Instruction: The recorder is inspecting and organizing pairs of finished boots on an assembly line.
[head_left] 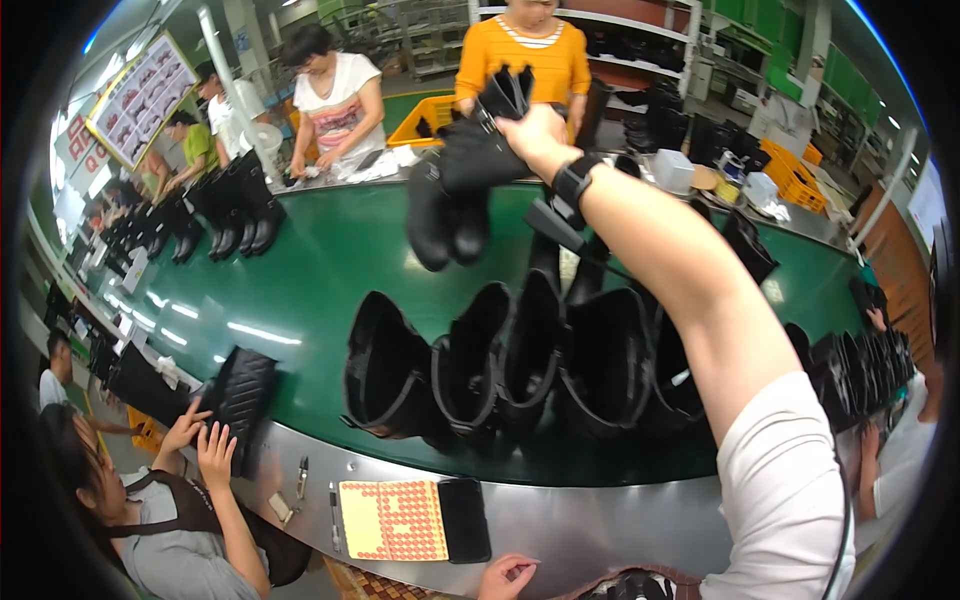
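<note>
"White sleeve [780, 480] closest, then bare forearm [690, 270], stretched over the green table [310, 260]. And at the end?"

"Right hand [537, 135], closed on black boots [485, 158] near the shaft tops, held up over the table's far side."

"Looks of the boots?"

"Smooth black, softly shiny, open at the top. Blurred, too; hard to tell how many, or whether joined to the rounded toes [432, 248] below."

"Left hand [508, 577]?"

"Low, near a black pad [463, 520], fingers curled, cut off by the lower edge. Cannot tell whether closed or holding anything."

"Farther out?"

"Row of boots [510, 365], partly hidden by the forearm; beyond, person in orange [555, 60], cropped at the top."
</note>
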